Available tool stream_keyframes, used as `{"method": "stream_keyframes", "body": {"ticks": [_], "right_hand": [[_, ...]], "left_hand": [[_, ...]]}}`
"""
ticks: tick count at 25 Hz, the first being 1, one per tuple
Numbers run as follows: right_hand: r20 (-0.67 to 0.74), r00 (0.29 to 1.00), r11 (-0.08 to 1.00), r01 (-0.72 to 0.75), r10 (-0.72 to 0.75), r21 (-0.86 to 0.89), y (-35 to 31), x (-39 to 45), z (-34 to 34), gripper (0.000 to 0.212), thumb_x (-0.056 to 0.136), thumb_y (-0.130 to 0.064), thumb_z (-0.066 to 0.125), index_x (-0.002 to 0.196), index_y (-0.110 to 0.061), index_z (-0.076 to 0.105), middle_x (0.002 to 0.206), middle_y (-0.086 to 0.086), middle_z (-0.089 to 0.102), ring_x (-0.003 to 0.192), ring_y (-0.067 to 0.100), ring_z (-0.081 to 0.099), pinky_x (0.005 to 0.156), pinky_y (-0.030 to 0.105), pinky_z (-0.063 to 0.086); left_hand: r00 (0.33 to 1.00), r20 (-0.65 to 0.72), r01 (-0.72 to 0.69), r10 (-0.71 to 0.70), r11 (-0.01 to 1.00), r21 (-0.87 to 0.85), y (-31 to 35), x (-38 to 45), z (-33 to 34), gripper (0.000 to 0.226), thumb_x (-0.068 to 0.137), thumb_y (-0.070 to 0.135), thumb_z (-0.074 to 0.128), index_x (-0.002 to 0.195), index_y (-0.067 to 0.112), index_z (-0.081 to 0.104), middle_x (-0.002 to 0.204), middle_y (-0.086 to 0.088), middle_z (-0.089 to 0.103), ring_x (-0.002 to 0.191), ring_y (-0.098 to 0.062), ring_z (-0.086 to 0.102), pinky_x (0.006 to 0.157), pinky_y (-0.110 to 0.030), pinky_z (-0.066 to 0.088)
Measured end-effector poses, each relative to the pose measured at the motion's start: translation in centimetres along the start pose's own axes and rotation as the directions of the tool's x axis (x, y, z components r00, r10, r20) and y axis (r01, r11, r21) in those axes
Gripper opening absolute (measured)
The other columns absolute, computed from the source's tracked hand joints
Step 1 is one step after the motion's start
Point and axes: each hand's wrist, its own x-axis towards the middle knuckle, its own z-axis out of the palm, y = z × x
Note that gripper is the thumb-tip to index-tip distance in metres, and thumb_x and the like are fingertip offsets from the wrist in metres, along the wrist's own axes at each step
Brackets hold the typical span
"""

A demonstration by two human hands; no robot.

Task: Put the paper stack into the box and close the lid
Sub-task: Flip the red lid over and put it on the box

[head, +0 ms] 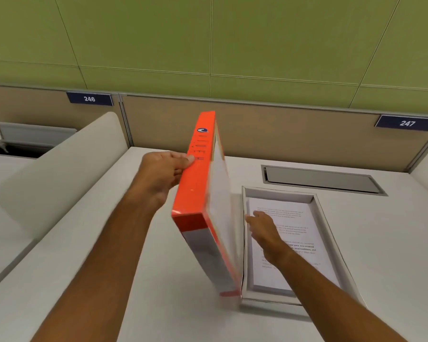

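A white box (331, 218) lies open on the desk at the right, with the paper stack (299, 233) lying flat inside it, printed side up. The orange lid (195, 183) stands almost upright on its long edge, along the box's left wall, its white inside facing the box. My left hand (163, 176) grips the lid's upper orange side, thumb on top. My right hand (262, 230) reaches over the box's left wall toward the lid's inner face, fingers stretched out above the paper; its fingertips are partly hidden by the lid.
A beige divider (67, 174) runs along the desk's left side. A closed grey cable hatch (321, 180) sits in the desk behind the box. A back panel carries number plates 246 (89, 98) and 247 (407, 123). The neighbouring desk has an open hatch (25, 144).
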Motion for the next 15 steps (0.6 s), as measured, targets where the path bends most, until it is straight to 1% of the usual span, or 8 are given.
{"method": "stream_keyframes", "body": {"ticks": [1, 3, 5, 7, 9, 10, 13, 15], "right_hand": [[0.056, 0.995, 0.992, -0.089, 0.084, 0.094, 0.4, 0.2, -0.3, 0.044, 0.099, -0.031, 0.045, 0.133, -0.006, 0.053, 0.131, 0.022, 0.06, 0.105, 0.03, 0.059, 0.098, 0.051, 0.051], [0.182, 0.968, 0.93, -0.221, 0.173, 0.292, 1.0, 0.3, -1.4, 0.044, 0.1, -0.039, 0.039, 0.121, -0.007, 0.062, 0.102, 0.018, 0.069, 0.088, 0.029, 0.063, 0.076, 0.044, 0.057], [0.232, 0.961, 0.868, -0.242, 0.152, 0.433, 1.6, 0.7, -2.6, 0.043, 0.1, -0.038, 0.04, 0.12, -0.009, 0.065, 0.093, 0.015, 0.069, 0.084, 0.029, 0.065, 0.072, 0.041, 0.056], [0.204, 0.972, 0.827, -0.206, 0.114, 0.522, 2.1, 1.0, -4.0, 0.04, 0.099, -0.035, 0.047, 0.124, -0.01, 0.065, 0.099, 0.017, 0.069, 0.091, 0.032, 0.066, 0.08, 0.046, 0.058], [0.179, 0.978, 0.794, -0.192, 0.107, 0.577, 2.6, 1.2, -6.1, 0.041, 0.097, -0.034, 0.052, 0.127, -0.01, 0.064, 0.116, 0.021, 0.067, 0.109, 0.039, 0.064, 0.099, 0.057, 0.05], [0.183, 0.977, 0.781, -0.199, 0.11, 0.592, 2.9, 1.2, -7.2, 0.042, 0.096, -0.035, 0.052, 0.128, -0.01, 0.064, 0.124, 0.021, 0.065, 0.117, 0.042, 0.061, 0.103, 0.06, 0.046], [0.171, 0.976, 0.786, -0.208, 0.132, 0.582, 3.8, 1.2, -11.2, 0.046, 0.096, -0.038, 0.053, 0.131, -0.01, 0.062, 0.132, 0.021, 0.062, 0.126, 0.047, 0.054, 0.106, 0.062, 0.041], [0.128, 0.982, 0.818, -0.186, 0.138, 0.545, 4.1, 1.0, -13.8, 0.046, 0.096, -0.038, 0.053, 0.131, -0.009, 0.061, 0.128, 0.022, 0.062, 0.121, 0.048, 0.057, 0.105, 0.062, 0.042]], "left_hand": [[0.997, 0.038, 0.066, -0.062, 0.992, -0.105, 0.6, -0.3, -0.6, 0.01, 0.086, 0.008, 0.064, 0.078, 0.006, 0.069, 0.067, -0.007, 0.074, 0.057, -0.016, 0.07, 0.063, -0.028, 0.06], [0.968, 0.175, 0.217, -0.182, 0.953, -0.212, 1.3, -0.7, -1.9, 0.017, 0.09, 0.016, 0.06, 0.083, 0.006, 0.072, 0.067, -0.01, 0.074, 0.055, -0.019, 0.071, 0.054, -0.03, 0.061], [0.927, 0.279, 0.309, -0.251, 0.933, -0.187, 0.9, -0.7, -2.9, 0.022, 0.087, 0.023, 0.061, 0.085, 0.007, 0.075, 0.069, -0.009, 0.075, 0.054, -0.018, 0.072, 0.05, -0.029, 0.06], [0.896, 0.338, 0.367, -0.289, 0.91, -0.195, -0.2, -0.3, -3.5, 0.022, 0.083, 0.025, 0.063, 0.091, 0.009, 0.077, 0.074, -0.008, 0.075, 0.056, -0.015, 0.07, 0.051, -0.027, 0.06], [0.886, 0.35, 0.397, -0.304, 0.887, -0.236, -2.1, 0.3, -3.6, 0.025, 0.087, 0.019, 0.06, 0.106, 0.007, 0.072, 0.08, -0.011, 0.074, 0.056, -0.016, 0.071, 0.047, -0.028, 0.058], [0.892, 0.335, 0.39, -0.304, 0.892, -0.229, -3.1, 0.8, -3.6, 0.026, 0.091, 0.015, 0.056, 0.112, 0.005, 0.068, 0.084, -0.013, 0.074, 0.059, -0.018, 0.072, 0.047, -0.027, 0.057], [0.899, 0.295, 0.374, -0.323, 0.918, -0.134, -6.2, 2.4, -2.7, 0.028, 0.095, 0.004, 0.047, 0.119, 0.003, 0.062, 0.098, -0.015, 0.075, 0.076, -0.024, 0.075, 0.055, -0.03, 0.06], [0.887, 0.276, 0.398, -0.37, 0.916, -0.052, -8.2, 3.3, -1.4, 0.028, 0.095, 0.005, 0.048, 0.118, 0.001, 0.063, 0.101, -0.016, 0.074, 0.082, -0.025, 0.074, 0.06, -0.032, 0.061]]}}
